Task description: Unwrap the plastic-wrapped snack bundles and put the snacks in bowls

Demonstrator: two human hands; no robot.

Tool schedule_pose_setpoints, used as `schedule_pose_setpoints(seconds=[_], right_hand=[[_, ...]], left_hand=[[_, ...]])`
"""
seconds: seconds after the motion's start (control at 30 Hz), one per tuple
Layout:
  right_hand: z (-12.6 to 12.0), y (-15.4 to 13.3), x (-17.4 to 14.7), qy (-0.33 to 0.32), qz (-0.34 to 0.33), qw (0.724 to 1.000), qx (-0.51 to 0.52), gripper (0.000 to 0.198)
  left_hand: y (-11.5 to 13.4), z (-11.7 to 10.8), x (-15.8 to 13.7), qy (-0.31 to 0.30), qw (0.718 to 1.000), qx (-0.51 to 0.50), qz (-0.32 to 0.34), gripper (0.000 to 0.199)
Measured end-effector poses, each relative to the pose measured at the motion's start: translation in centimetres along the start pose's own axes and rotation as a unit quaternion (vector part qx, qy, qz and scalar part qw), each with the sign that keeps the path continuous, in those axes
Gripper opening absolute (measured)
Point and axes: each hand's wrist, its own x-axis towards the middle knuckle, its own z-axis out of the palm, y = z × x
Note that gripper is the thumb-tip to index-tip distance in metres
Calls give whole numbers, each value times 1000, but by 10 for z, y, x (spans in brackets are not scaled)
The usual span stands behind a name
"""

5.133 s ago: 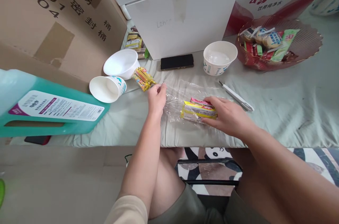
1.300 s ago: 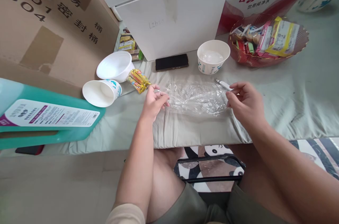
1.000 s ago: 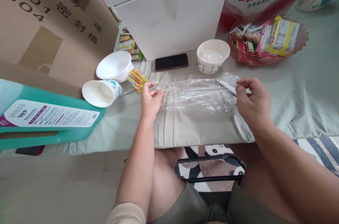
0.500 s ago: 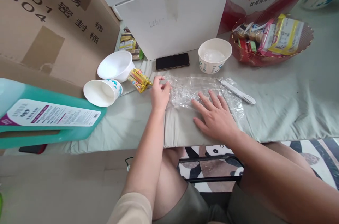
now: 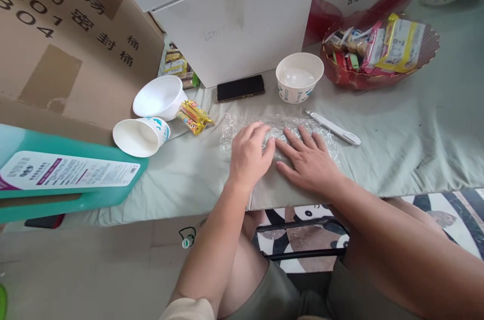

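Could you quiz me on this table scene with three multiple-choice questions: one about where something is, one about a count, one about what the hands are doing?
1. Where does the black phone lie?
A. against the foot of the white box
B. inside the red basket
C. under the teal bottle

2. How many white bowls and cups stand or lie on the cloth near the hands?
A. one
B. three
C. five

3. How are the two hands placed?
A. both lifted in the air
B. both pressed flat on the clear plastic sheet
C. both gripping the white pen-like tool

Answers:
1. A, the phone lies right before the box's front wall.
2. B, a bowl by the phone, a bowl at left, and a tipped cup.
3. B, the left hand and right hand lie palms down on the sheet.
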Motion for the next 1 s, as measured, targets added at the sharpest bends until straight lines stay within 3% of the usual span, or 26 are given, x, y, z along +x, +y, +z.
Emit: schedule_pose_setpoints(seconds=[0.13, 0.2, 0.37, 0.57, 0.7, 0.8, 0.87, 0.93, 1.0], right_hand=[[5, 5, -1, 18, -7, 1000, -5, 63], [7, 9, -2, 18, -12, 1000, -5, 64], [2, 16, -2, 27, -13, 1000, 4, 63], [-17, 15, -6, 48, -16, 999, -3, 32], [-25, 3, -11, 19, 42, 999, 9, 34], [-28, -1, -13, -7, 80, 990, 120, 33], [-30, 2, -13, -1, 87, 973, 212, 33], [-30, 10, -11, 30, 83, 962, 257, 30], [-28, 20, -7, 72, 35, 965, 251, 30]], left_hand=[[-14, 10, -7, -132, 988, 30, -70, 43], [-28, 7, -7, -187, 979, 38, -72, 51], [-44, -7, -2, -240, 968, 41, -60, 63], [-40, -7, 3, -186, 980, 42, -58, 59], [-33, -4, 6, -63, 993, 77, -60, 45], [-27, -6, 7, 12, 998, 35, -43, 31], [-21, -8, 4, -40, 998, -52, 6, 24], [-14, -10, -1, -152, 979, -121, 64, 22], [-7, -11, -6, -250, 956, -123, 92, 36]])
